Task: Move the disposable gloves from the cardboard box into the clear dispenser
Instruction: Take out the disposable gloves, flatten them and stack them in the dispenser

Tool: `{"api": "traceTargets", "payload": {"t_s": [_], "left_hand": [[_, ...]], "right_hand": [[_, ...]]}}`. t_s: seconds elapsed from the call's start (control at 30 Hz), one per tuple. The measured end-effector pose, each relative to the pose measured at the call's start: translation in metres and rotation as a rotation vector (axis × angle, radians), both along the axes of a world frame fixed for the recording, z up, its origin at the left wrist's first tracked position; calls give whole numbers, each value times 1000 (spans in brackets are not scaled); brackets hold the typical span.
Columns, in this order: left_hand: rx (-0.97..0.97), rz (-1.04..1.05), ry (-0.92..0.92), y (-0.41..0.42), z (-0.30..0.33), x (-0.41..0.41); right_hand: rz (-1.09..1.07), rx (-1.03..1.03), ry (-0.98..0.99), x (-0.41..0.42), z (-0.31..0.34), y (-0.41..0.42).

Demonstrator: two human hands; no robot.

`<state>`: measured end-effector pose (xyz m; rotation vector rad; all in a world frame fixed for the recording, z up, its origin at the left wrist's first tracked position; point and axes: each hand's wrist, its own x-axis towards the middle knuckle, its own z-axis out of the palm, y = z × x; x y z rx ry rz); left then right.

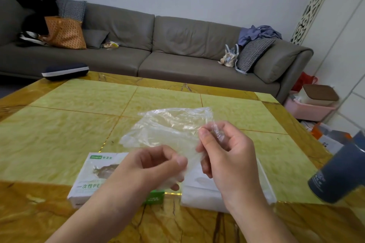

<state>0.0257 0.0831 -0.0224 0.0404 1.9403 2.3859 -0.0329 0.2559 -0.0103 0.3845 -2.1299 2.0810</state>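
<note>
- Gloves (169,124): we hold one thin, clear, crinkled sheet of them up over the table, above and between the box and the dispenser, clear of both.
- Behind the table we see a long grey sofa (158,45) against a pale wall, strewn with an orange cushion (66,33), two houndstooth cushions, a dark plush heap and a crumpled blue garment (258,32).
- Our table (79,108) is glossy, yellow-green stone panels set in a brown marbled border, with thin gold lines between the panels.
- On its near edge lies the white cardboard box (92,175) with green print, partly hidden by our left forearm.
- Just right of it sits the clear dispenser (205,187), white inside, under our right wrist.
- A dark grey cup (339,171) stands at the right edge, blurred.
- On the floor to the right are a pink tub (310,109) and a white bin with a brown lid.
- Our left hand (158,165) pinches the glove's lower edge between thumb and curled fingers.
- Our right hand (227,148) pinches its right edge likewise.
</note>
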Motion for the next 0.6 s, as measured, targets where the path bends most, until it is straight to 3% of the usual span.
{"api": "traceTargets", "payload": {"t_s": [0.07,0.23,0.37,0.47,0.6], "left_hand": [[-18,-2,21,-2,0,0],[310,-21,34,-12,-5,-3],[237,-46,-70,-8,-1,-4],[330,118,-144,-1,-3,-10],[390,321,-16,6,3,-19]], "right_hand": [[-9,11,10,-1,0,2],[-29,-1,0,-4,2,7],[-16,-41,-36,-4,2,10],[40,-49,-50,0,4,13],[96,4,-79,-5,10,30]]}}
